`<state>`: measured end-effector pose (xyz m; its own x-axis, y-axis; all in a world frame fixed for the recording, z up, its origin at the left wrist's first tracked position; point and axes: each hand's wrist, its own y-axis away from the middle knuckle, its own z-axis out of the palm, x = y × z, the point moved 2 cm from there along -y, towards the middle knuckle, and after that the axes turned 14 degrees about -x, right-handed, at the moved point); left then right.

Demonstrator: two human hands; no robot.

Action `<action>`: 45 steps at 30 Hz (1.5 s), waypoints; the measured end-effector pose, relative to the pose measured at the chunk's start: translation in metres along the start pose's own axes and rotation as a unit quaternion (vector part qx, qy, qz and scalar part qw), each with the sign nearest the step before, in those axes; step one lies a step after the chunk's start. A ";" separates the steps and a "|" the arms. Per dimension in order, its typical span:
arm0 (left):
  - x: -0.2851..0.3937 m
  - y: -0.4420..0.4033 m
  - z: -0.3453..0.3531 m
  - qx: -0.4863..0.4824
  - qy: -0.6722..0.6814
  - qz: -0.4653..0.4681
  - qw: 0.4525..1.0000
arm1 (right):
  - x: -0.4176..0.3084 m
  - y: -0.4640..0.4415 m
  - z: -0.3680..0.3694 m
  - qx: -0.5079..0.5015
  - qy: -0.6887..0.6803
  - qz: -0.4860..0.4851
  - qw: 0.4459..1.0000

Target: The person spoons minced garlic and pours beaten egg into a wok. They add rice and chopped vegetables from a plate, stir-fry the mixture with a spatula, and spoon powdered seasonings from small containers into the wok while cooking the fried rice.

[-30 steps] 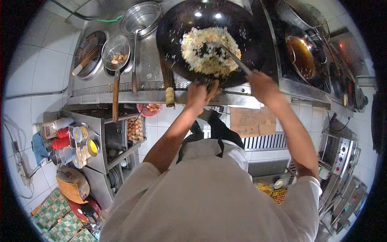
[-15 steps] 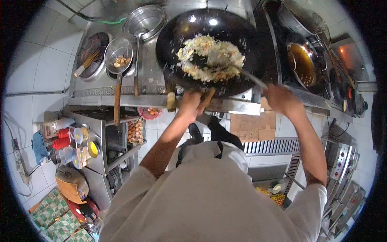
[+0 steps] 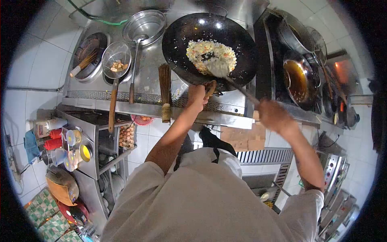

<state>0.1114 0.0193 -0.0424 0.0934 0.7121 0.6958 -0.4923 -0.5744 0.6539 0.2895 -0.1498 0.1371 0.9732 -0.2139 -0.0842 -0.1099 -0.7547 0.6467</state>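
Observation:
A black wok (image 3: 177, 38) sits tilted on the stove, with chopped food that looks like fried rice with egg (image 3: 211, 50) spread in a ring inside. My left hand (image 3: 196, 95) is closed at the wok's near rim, gripping its handle by a tan piece (image 3: 210, 88) that may be a folded cloth. My right hand (image 3: 276, 117), smeared by motion, is wrapped round the long handle of a ladle (image 3: 219, 67). The ladle's blurred head rests in the near part of the food. Just left of the wok lies a bamboo brush (image 3: 165, 86).
Left of the wok are a ladle (image 3: 134, 76), a metal bowl (image 3: 143, 26), a strainer (image 3: 116, 60) with light pieces and another brush (image 3: 86, 63). A pan of brown oil (image 3: 297, 78) stands right. Sauce containers (image 3: 76, 149) and eggs (image 3: 126, 136) sit lower left.
The wok has shifted right and settled lower on the stove, uncovering the bamboo brush. The ladle's head has come nearer the wok's front, and the ring of food is more compact.

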 end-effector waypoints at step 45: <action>-0.055 -0.093 -0.011 -0.149 0.065 0.101 0.982 | 0.034 -0.152 0.046 0.116 0.035 0.029 0.992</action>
<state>0.1422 0.0385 -0.1446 -0.1338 0.6533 0.7451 -0.7229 -0.5787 0.3776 0.3302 -0.0708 0.0013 0.9745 -0.2241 0.0073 -0.2026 -0.8663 0.4565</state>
